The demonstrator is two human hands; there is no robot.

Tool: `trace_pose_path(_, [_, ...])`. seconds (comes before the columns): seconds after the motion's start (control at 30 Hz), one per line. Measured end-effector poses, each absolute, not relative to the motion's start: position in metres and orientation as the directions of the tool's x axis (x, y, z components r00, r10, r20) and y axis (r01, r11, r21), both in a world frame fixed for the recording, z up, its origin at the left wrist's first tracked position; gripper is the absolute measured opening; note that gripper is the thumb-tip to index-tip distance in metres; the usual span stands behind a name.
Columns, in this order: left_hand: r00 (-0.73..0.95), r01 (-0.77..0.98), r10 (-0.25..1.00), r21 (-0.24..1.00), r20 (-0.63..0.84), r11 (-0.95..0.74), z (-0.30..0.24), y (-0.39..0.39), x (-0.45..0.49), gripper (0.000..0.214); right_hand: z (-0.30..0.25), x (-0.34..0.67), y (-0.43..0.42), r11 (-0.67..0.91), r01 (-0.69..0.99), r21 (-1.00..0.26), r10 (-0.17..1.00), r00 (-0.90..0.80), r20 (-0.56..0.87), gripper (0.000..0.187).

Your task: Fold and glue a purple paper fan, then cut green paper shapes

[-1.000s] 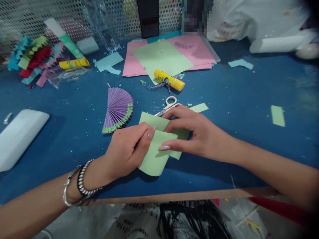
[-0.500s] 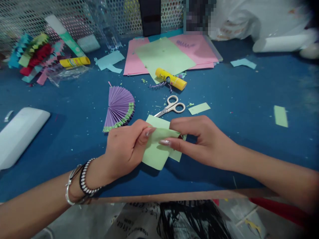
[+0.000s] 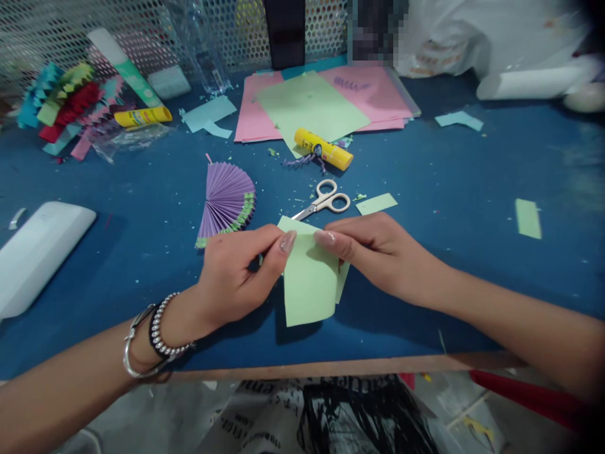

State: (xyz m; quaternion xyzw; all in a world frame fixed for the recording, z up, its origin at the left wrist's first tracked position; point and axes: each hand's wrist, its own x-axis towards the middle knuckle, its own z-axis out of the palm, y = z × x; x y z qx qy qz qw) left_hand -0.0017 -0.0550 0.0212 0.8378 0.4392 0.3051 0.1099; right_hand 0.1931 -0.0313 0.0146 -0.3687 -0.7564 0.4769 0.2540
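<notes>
Between my two hands is a light green sheet of paper [image 3: 309,284], its lower end hanging toward me. My left hand [image 3: 246,271] pinches its upper left edge with the thumb on top. My right hand [image 3: 378,258] pinches the upper right edge, its thumb pressed on the paper and its fingers curled behind. Another piece of green paper shows partly beneath, at the right. Just beyond the paper lie scissors [image 3: 326,200] with pale handles, their blade tips close to the sheet. A purple pleated paper fan [image 3: 229,198] with a green border rests beyond my left hand.
A yellow glue stick [image 3: 324,149] lies near pink sheets [image 3: 259,104]. Small green strips [image 3: 377,203] and scraps are scattered about. A white box-like object [image 3: 47,252] sits at left, coloured pleated papers [image 3: 70,104] behind it. A white plastic bag [image 3: 491,38] stands at the back right.
The green paper has straightened and turned, its lower end now hanging more squarely. My right thumb has moved up to its top edge; both hands have shifted slightly.
</notes>
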Motion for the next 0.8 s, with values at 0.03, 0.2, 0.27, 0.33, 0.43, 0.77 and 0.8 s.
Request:
trace_pose_path(0.03, [0.442, 0.648, 0.804, 0.479, 0.397, -0.592, 0.0202, -0.0541, -0.0022, 0.033, 0.0147, 0.1931, -0.0311, 0.282, 0.324, -0.903, 0.805, -0.592, 0.039, 0.041])
trace_pose_path(0.2, [0.549, 0.611, 0.797, 0.53, 0.251, -0.588, 0.0159, -0.0523, -0.0032, 0.033, 0.0163, 0.1933, -0.0295, 0.289, 0.345, -0.893, 0.852, -0.519, 0.075, 0.043])
trace_pose_path(0.27, [0.584, 0.611, 0.785, 0.525, 0.207, -0.592, 0.0157, -0.052, -0.0028, 0.034, 0.0166, 0.1941, -0.0287, 0.287, 0.37, -0.883, 0.877, -0.472, 0.087, 0.044])
trace_pose_path(0.33, [0.599, 0.612, 0.783, 0.533, 0.169, -0.584, 0.016, -0.0517, -0.0025, 0.034, 0.0171, 0.1952, -0.0279, 0.283, 0.395, -0.874, 0.892, -0.442, 0.089, 0.045])
trace_pose_path(0.43, [0.578, 0.622, 0.8, 0.547, 0.161, -0.56, 0.0163, -0.0518, -0.0025, 0.032, 0.0185, 0.1964, -0.0271, 0.278, 0.423, -0.862, 0.887, -0.457, 0.062, 0.043])
trace_pose_path(0.77, [0.542, 0.633, 0.826, 0.571, 0.157, -0.523, 0.0152, -0.0522, -0.0025, 0.027, 0.0189, 0.1964, -0.0284, 0.247, 0.491, -0.836, 0.774, -0.619, -0.135, 0.035])
trace_pose_path(0.8, [0.544, 0.631, 0.825, 0.572, 0.156, -0.524, 0.0152, -0.0519, -0.0025, 0.027, 0.0182, 0.1967, -0.0278, 0.239, 0.494, -0.836, 0.768, -0.623, -0.149, 0.034])
